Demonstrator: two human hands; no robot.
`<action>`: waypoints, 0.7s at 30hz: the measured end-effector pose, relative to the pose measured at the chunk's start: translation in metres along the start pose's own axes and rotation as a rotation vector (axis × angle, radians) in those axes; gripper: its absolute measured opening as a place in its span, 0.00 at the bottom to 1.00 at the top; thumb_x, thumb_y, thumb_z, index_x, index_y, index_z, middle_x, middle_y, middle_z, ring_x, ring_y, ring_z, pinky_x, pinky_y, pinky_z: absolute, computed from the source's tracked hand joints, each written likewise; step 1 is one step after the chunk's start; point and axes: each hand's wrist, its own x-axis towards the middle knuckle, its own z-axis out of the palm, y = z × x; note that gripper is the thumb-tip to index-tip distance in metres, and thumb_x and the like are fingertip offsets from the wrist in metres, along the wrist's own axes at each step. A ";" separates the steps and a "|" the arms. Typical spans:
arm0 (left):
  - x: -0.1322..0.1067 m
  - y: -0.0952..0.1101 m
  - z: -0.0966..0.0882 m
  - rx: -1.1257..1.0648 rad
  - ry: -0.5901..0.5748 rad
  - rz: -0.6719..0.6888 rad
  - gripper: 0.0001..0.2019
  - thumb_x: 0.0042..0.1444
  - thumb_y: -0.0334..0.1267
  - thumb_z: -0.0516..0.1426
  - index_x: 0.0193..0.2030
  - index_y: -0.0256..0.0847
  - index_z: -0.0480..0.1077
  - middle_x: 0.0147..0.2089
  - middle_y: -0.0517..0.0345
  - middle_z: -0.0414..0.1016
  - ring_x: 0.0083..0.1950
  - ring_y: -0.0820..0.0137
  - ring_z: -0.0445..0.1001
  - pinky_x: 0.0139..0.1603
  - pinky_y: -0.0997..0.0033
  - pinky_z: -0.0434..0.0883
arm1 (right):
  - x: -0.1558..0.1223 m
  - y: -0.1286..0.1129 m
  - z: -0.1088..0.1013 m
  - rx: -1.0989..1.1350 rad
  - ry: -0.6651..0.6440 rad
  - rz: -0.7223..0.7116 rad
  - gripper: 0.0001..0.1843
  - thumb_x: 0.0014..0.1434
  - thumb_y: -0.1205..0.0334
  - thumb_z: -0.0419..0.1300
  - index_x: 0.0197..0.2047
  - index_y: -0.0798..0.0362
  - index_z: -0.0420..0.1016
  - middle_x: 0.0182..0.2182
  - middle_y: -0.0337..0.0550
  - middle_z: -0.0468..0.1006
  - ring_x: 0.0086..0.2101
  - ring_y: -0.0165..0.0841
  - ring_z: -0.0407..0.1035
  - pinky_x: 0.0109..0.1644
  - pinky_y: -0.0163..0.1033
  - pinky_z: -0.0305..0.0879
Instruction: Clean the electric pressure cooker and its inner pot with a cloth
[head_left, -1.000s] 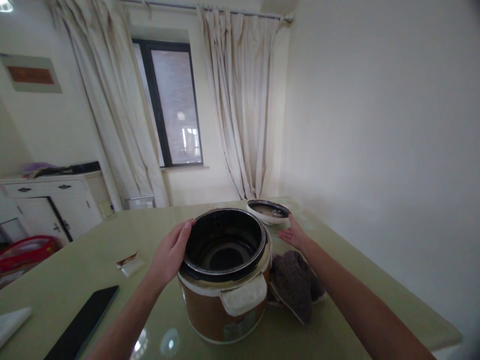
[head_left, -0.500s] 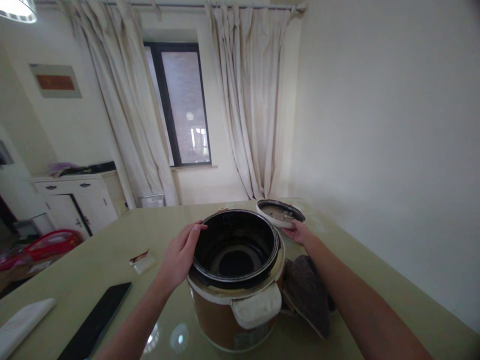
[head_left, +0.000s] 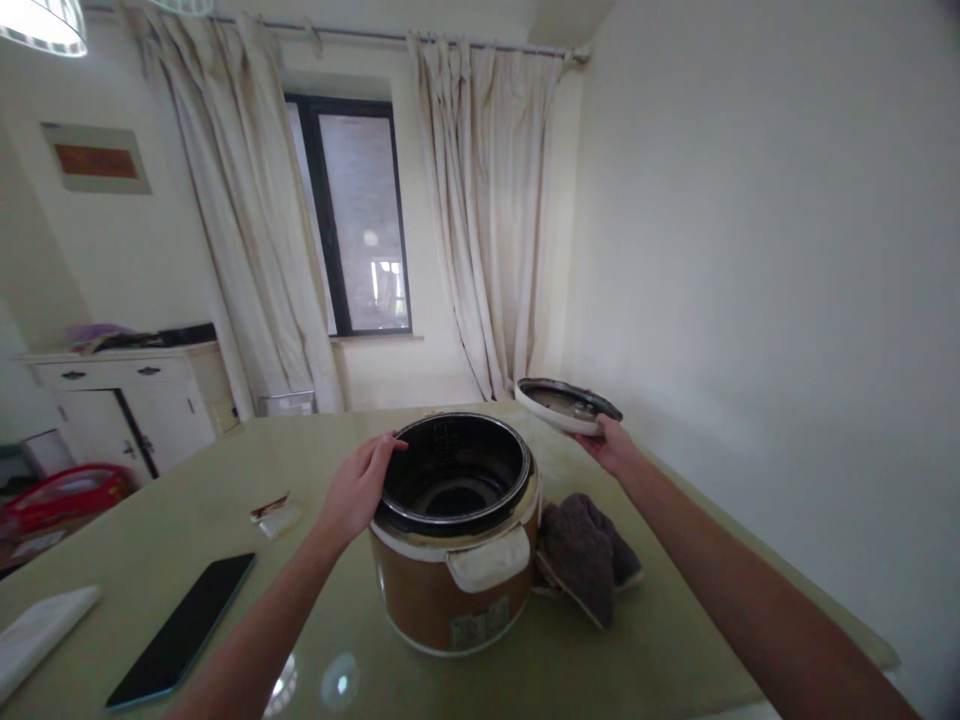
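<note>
A brown rice cooker [head_left: 420,585] with a white handle at its front stands on the table, its top uncovered. Its black inner pot [head_left: 480,460] shows a dark bottom, and I can make out no food in it. My left hand [head_left: 360,485] grips the pot's left rim, fingertips hooked over the edge. To the right, my right hand [head_left: 609,445] holds the round lid [head_left: 544,410] by its near edge, underside up, apart from the cooker. A grey-brown cloth [head_left: 581,550] lies crumpled against the cooker's right side, below my right forearm.
On the left of the glossy green table [head_left: 315,610] lie a dark phone [head_left: 184,625], a folded white item [head_left: 45,635] and a small packet [head_left: 277,515]. A wall [head_left: 750,300] borders the table's right side. Curtains [head_left: 495,220] hang beyond its far edge.
My right hand has moved the lid slightly up and to the right, away from the cooker. My left hand stays on the pot rim. The view has shifted a little.
</note>
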 end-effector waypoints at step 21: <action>0.008 0.131 0.055 -0.862 -0.089 -0.144 0.29 0.69 0.60 0.43 0.63 0.44 0.69 0.64 0.44 0.78 0.62 0.57 0.79 0.60 0.54 0.78 | -0.237 -0.039 0.057 0.092 -0.712 0.017 0.17 0.60 0.68 0.57 0.52 0.58 0.77 0.31 0.46 0.86 0.32 0.37 0.83 0.32 0.33 0.81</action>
